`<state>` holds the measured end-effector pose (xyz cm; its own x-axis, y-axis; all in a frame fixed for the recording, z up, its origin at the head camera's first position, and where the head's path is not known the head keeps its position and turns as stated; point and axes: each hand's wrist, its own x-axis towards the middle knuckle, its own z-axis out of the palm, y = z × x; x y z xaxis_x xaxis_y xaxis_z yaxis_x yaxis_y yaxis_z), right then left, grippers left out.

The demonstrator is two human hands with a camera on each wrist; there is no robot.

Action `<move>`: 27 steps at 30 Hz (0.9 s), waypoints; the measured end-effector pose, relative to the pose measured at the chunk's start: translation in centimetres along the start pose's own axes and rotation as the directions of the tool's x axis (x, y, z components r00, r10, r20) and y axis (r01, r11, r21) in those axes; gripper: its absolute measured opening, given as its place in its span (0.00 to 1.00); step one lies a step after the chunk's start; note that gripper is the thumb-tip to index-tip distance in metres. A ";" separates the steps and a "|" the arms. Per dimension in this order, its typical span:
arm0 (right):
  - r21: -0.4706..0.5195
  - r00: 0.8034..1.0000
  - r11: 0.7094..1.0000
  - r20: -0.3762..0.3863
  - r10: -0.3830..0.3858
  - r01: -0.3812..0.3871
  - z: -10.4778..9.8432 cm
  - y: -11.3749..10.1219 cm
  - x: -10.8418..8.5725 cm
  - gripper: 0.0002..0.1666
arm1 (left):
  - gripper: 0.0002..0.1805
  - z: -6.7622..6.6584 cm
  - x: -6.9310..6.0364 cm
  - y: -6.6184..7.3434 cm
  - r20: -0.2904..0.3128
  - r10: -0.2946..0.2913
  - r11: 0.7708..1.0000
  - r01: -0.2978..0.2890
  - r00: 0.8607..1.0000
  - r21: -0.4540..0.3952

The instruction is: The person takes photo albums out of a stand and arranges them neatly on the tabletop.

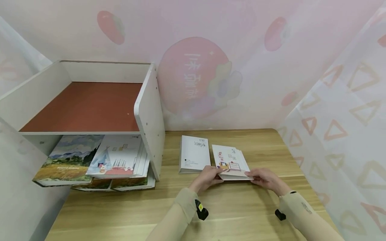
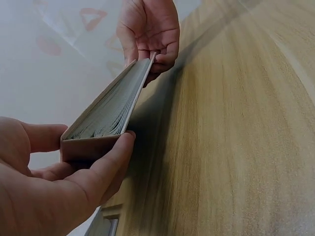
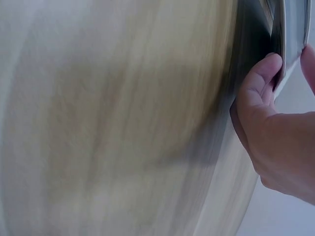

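A small white photo album (image 1: 230, 164) with a drawn room on its cover is held between both hands above the table. My left hand (image 1: 208, 179) grips its spine corner, thumb on one cover and fingers on the other. At the opposite near corner, my right hand (image 1: 266, 179) pinches the covers between thumb and fingers. The left wrist view shows the album's page edges (image 2: 110, 103) between the two covers. Edges of another white album (image 1: 245, 160) peek out behind its right side; how far below it lies is hidden. Just left lies a thicker white album (image 1: 195, 152), flat on the wood.
A white shelf unit (image 1: 149, 117) with a reddish-brown upper board (image 1: 87, 107) stands at the left. Its lower compartment holds a landscape-covered photo album (image 1: 70, 159) and a stack of white albums (image 1: 117, 155), with more landscape-covered albums underneath. The wooden table (image 1: 235, 211) meets a printed wall covering (image 1: 256, 83).
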<state>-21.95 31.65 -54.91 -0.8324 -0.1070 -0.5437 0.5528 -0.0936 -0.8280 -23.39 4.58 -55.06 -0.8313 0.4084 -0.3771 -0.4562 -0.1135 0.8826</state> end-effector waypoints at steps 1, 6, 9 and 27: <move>-0.005 1.000 1.000 -0.004 0.002 -0.002 0.0 -0.1 0.2 0.02 | 0.14 -0.1 0.0 0.1 -0.007 0.002 1.000 -0.002 1.000 -0.004; -0.015 1.000 1.000 -0.014 0.019 -0.019 0.0 -0.4 1.0 0.04 | 0.13 -0.2 0.3 0.6 -0.084 0.006 0.999 -0.003 0.996 0.041; -0.024 1.000 1.000 -0.003 0.012 -0.012 -0.1 -0.7 1.4 0.03 | 0.11 0.0 0.6 0.9 -0.146 0.018 0.997 -0.008 0.989 0.073; -0.134 0.995 0.991 -0.090 -0.036 0.023 -0.4 -1.7 3.8 0.24 | 0.13 0.1 2.0 1.6 -0.244 0.072 0.967 -0.008 0.967 0.254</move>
<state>-26.09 31.85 -55.62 -0.8516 -0.0140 -0.5241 0.5233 0.0372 -0.8513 -25.71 5.30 -54.39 -0.9143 0.1658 -0.3696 -0.3539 0.1169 0.9279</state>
